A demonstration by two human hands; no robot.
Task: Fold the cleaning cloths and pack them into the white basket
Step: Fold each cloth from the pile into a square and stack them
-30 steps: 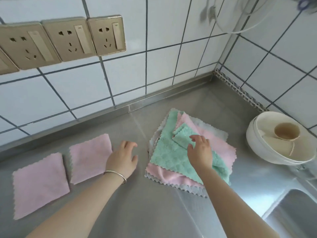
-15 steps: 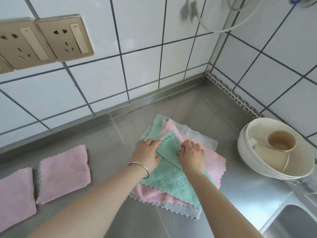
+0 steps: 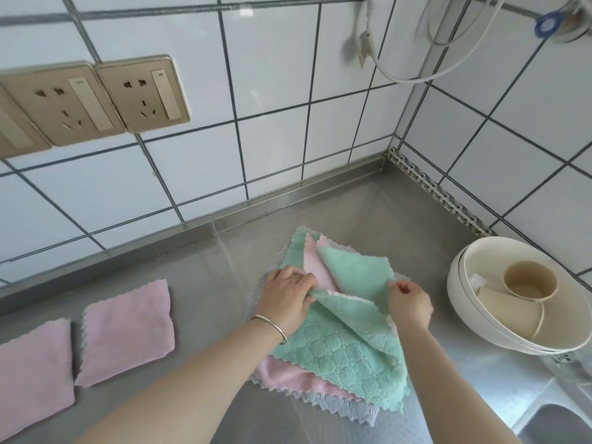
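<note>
A steel counter [image 3: 368, 206] runs into a tiled corner. A white bowl [image 3: 461, 302] with two cups [image 3: 530, 278] sits at its right edge. Mid-counter lies a pile of cloths [image 3: 307, 384], the green cloth [image 3: 339, 347] on top. Its far half is lifted and folded toward the near side, stretched between the hands: the left hand [image 3: 285, 296] pinches the left end of the fold, the right hand [image 3: 408, 301] pinches the right end. Two folded pink cloths [image 3: 128, 328] lie side by side near the left edge.
</note>
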